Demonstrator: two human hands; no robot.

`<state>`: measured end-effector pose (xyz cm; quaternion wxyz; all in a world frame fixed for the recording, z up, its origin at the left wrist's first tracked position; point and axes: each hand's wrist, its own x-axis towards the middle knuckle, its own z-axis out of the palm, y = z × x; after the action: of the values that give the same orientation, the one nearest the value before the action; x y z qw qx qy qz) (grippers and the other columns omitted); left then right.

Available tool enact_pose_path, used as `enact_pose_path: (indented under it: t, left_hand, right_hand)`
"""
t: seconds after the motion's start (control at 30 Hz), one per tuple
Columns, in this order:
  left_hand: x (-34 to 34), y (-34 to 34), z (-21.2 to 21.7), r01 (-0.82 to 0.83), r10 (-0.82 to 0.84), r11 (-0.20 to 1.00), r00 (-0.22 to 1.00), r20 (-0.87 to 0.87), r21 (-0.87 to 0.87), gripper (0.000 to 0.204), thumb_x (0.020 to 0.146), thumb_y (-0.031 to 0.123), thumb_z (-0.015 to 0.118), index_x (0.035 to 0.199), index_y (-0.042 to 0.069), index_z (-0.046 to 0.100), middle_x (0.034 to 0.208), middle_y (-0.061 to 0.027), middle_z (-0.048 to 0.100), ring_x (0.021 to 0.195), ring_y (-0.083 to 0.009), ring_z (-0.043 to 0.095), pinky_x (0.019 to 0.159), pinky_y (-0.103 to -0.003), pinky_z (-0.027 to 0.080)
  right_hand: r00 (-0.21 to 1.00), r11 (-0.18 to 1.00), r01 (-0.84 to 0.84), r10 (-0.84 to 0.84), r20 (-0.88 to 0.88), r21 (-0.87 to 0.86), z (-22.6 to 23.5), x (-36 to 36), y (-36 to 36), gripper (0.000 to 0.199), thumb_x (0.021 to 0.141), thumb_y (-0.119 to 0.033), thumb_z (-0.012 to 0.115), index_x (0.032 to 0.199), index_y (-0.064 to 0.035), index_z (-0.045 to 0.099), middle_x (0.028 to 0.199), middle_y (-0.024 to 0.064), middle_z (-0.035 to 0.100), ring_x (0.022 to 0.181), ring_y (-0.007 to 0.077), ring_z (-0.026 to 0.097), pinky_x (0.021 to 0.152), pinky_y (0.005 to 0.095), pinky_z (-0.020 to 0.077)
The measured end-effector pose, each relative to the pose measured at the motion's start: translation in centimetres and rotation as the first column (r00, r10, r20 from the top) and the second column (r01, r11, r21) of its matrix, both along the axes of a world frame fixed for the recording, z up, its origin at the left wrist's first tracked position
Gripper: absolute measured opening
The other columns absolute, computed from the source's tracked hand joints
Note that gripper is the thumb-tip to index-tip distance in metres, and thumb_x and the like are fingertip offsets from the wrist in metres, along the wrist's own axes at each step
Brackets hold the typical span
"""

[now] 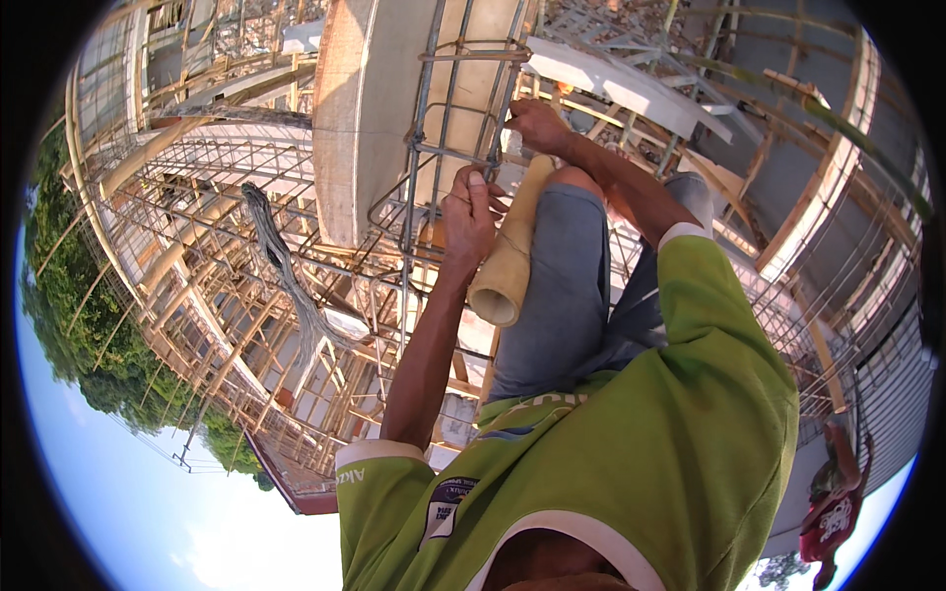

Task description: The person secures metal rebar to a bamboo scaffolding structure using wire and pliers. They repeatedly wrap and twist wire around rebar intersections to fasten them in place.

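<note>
A steel rebar cage (450,108), made of long bars with square stirrups tied across them, runs away from me beside a board. My left hand (471,212) is at the near right side of the cage, its fingers curled in. Farther along the same side, my right hand (540,126) is closed with its fingertips against a long bar. What either hand pinches is too small to make out. Between my left forearm and my knee, a thick bamboo pole (512,241) lies with its hollow end toward me.
A grey bundle of strands, seemingly wire (271,231), hangs over bars on the left. Wooden formwork (345,118) stands left of the cage. Bamboo scaffolding (227,325) and more rebar spread below. At the lower right is another person in a red shirt (831,527).
</note>
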<state>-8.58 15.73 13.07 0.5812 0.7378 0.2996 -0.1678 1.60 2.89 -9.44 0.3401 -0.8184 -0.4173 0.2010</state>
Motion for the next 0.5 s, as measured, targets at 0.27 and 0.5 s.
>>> enact_pose_path:
  t: [0.27,0.5]
  left_hand:
    - [0.2,0.0,0.1,0.003,-0.004,1.000,1.000,-0.008,-0.012,0.043,0.105,0.036,0.032,0.114,-0.003,0.049,0.080,-0.0115,0.064,0.063,-0.0152,0.064,0.053,-0.026,0.052]
    - [0.2,0.1,0.2,0.037,-0.036,0.999,0.999,-0.012,0.018,0.047,0.105,0.038,0.031,0.118,-0.004,0.047,0.079,-0.0119,0.064,0.064,-0.0155,0.065,0.055,-0.027,0.052]
  right_hand:
    - [0.616,0.969,0.218,-0.042,-0.787,0.119,-4.2,0.1,0.2,0.030,0.071,0.002,0.051,0.091,0.0009,0.073,0.091,0.0110,0.072,0.089,0.0190,0.066,0.081,0.0327,0.0520]
    - [-0.209,0.817,0.556,-0.040,-0.977,-0.152,-4.3,0.8,0.1,0.021,0.083,0.002,0.051,0.096,0.0006,0.067,0.078,0.0084,0.063,0.076,0.0182,0.063,0.074,0.0360,0.0554]
